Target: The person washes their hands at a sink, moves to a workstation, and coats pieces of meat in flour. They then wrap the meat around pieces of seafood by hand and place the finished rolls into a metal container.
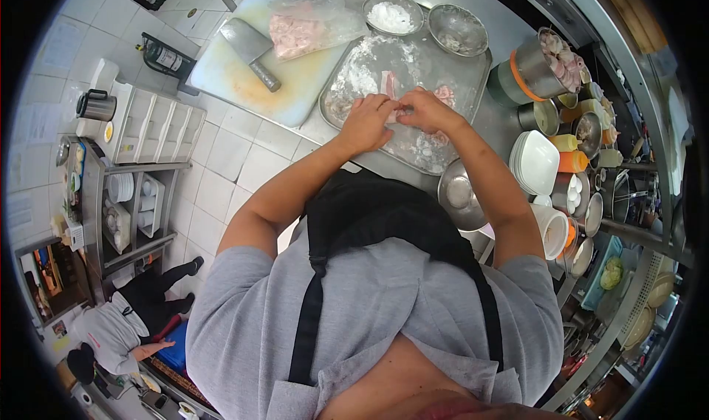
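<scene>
A metal tray (476, 76), dusted with white powder that looks like flour, lies in front of me. On it, a pale pink strip of raw meat (389, 84) sticks out beyond my fingertips. My left hand (367, 126) lies over the near part of the strip, its fingers bent down onto it. My right hand (428, 113) pinches the meat from the other side, and the fingertips of both hands meet. The underside of each grip is hidden. Small floured raw meat pieces (444, 94) rest on the tray beside my right hand.
To the left, a cleaver (247, 42) and a plastic bag of raw meat (299, 36) lie on a cutting board (221, 80). Behind the tray stand a bowl of white powder (391, 17) and a metal bowl (458, 30). White dishes (535, 161) stack at right. Another person (118, 324) works lower left.
</scene>
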A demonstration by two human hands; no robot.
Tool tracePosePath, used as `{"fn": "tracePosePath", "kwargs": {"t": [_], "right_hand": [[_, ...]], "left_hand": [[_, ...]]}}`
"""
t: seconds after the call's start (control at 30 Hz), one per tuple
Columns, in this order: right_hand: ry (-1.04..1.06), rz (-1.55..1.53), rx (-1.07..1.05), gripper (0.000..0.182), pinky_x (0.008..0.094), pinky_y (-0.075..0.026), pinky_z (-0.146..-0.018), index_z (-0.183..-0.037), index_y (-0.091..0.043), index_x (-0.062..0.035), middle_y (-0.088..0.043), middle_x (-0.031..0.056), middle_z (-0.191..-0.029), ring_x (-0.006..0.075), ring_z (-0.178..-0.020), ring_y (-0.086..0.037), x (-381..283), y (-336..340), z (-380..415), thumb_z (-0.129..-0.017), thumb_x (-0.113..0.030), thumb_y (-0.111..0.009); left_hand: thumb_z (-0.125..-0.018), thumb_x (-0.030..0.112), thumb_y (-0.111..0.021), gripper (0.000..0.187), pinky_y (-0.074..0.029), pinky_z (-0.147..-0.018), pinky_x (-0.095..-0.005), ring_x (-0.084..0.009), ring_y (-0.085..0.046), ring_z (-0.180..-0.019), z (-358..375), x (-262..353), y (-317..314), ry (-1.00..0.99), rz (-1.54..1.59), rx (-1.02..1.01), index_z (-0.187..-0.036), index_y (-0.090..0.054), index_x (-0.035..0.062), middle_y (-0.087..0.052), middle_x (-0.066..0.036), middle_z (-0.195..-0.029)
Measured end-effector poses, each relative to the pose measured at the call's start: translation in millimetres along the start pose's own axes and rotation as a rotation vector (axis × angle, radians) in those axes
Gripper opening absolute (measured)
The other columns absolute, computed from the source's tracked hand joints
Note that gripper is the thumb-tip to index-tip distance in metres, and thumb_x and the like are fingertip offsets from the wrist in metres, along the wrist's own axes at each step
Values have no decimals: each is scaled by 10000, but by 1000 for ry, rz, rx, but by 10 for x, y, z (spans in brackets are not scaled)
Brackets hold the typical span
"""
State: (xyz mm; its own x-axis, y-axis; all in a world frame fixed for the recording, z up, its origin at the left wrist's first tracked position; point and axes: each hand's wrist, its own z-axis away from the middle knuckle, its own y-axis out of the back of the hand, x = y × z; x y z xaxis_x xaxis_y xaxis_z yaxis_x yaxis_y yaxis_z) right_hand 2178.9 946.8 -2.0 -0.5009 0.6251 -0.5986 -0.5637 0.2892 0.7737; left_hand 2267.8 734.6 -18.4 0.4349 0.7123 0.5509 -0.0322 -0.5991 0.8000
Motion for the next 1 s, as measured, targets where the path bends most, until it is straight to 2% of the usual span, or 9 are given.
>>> {"fn": "tracePosePath", "kwargs": {"t": [0.13,0.23,0.33,0.4,0.5,0.77,0.83,0.93,1.0], "right_hand": [[-86,-30,-159,353,414,-485,-975,-1061,-774,-63,-733,91,-1077,320,-1124,-610,100,79,-250,-782,-279,-790],[-153,-126,-263,345,429,-502,-953,-1019,-775,-55,-735,100,-1081,336,-1139,-614,142,99,-290,-772,-294,-800],[-49,-15,-96,292,416,-482,-977,-989,-762,-61,-717,82,-1062,316,-1136,-606,109,12,-141,-782,-263,-796],[208,68,119,228,414,-461,-969,-974,-730,-68,-683,62,-1041,294,-1124,-594,47,-64,24,-799,-205,-781],[193,171,102,215,418,-449,-949,-1002,-702,-77,-656,60,-1032,279,-1112,-582,-167,-56,213,-812,-159,-761],[203,46,195,244,435,-466,-920,-1038,-672,-78,-668,87,-1021,299,-1062,-603,-117,-230,331,-816,-142,-749],[178,10,195,253,441,-478,-911,-1044,-667,-77,-673,103,-1015,316,-1039,-613,-89,-234,283,-814,-141,-749],[100,-132,143,286,439,-512,-883,-1059,-647,-62,-684,137,-1002,335,-1009,-648,-80,-186,217,-808,-131,-765],[34,-412,146,325,424,-535,-859,-1065,-613,-48,-689,152,-980,334,-995,-677,-85,-149,204,-801,-120,-786]], "left_hand": [[-782,166,-786,504,-414,-986,-454,-307,-581,-1157,-55,-39,-106,-103,-90,-1,-1244,-598,91,-636,-115,-1165],[-781,169,-793,486,-418,-959,-444,-298,-612,-1097,-107,-97,-174,-31,-124,2,-1212,-585,86,-669,-96,-1096],[-782,189,-799,494,-417,-939,-441,-298,-623,-1058,-86,-95,-134,31,-49,2,-1210,-578,81,-685,-89,-1044],[-779,197,-804,509,-413,-945,-440,-298,-620,-1054,-44,-92,-144,67,-3,-14,-1217,-572,81,-685,-87,-1049],[-772,205,-812,532,-402,-959,-445,-301,-610,-1064,13,-53,-148,90,27,-24,-1228,-567,80,-681,-89,-1061],[-751,200,-813,554,-382,-976,-471,-309,-573,-1128,96,93,-84,78,-47,50,-1246,-588,94,-636,-99,-1145],[-749,186,-802,505,-382,-973,-460,-288,-574,-1126,94,64,-101,-103,-53,74,-1215,-619,116,-630,-87,-1162],[-753,172,-794,441,-387,-963,-453,-267,-580,-1115,60,29,-167,-145,-74,72,-1168,-652,126,-643,-69,-1130],[-757,182,-791,414,-390,-961,-451,-263,-584,-1109,32,0,-203,-133,-89,65,-1148,-667,122,-651,-62,-1113]]}}
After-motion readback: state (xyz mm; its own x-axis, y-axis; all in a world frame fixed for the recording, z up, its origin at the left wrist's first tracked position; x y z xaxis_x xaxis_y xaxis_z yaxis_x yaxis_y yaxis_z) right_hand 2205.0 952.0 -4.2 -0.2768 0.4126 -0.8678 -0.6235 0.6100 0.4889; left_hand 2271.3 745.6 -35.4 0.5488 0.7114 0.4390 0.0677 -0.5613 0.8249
